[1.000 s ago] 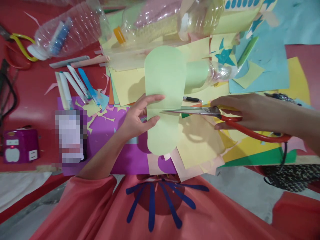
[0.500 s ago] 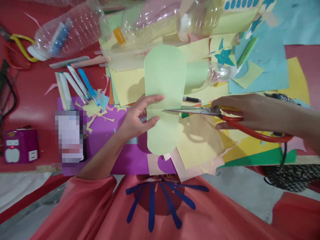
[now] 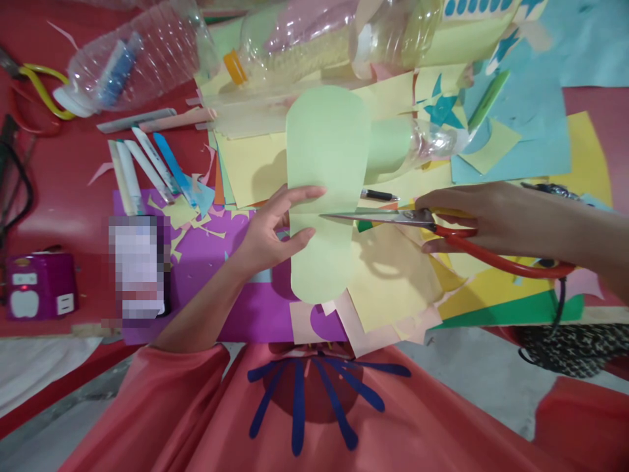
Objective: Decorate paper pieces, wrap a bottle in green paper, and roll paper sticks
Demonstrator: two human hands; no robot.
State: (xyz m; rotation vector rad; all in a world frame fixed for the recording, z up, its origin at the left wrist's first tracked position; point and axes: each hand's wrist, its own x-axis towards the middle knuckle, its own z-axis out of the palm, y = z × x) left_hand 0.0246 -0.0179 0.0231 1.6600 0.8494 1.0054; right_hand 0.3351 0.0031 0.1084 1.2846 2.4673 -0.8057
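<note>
A pale green paper [image 3: 328, 144] with rounded ends is held up over the table, a crease running across its middle. My left hand [image 3: 275, 229] grips its left edge, with the thumb and a finger on the near face and other fingers behind. In my right hand [image 3: 472, 216] is a pair of scissors [image 3: 417, 218] with orange-red and yellow handles. Their blades look closed together and point left, the tip lying over the paper close to the crease. Behind the paper's right side a black pen [image 3: 380, 195] lies on the sheets.
Clear plastic bottles [image 3: 304, 42] lie along the back. Several markers [image 3: 150, 160] and a phone [image 3: 140, 269] are at left, beside a purple power adapter [image 3: 42, 286]. Second scissors [image 3: 42, 92] lie at far left. Purple card [image 3: 206, 288], yellow sheets [image 3: 393, 275] and scraps cover the table.
Almost nothing differs. The view has shifted very slightly; both hands, the paper and the scissors keep the same positions relative to each other.
</note>
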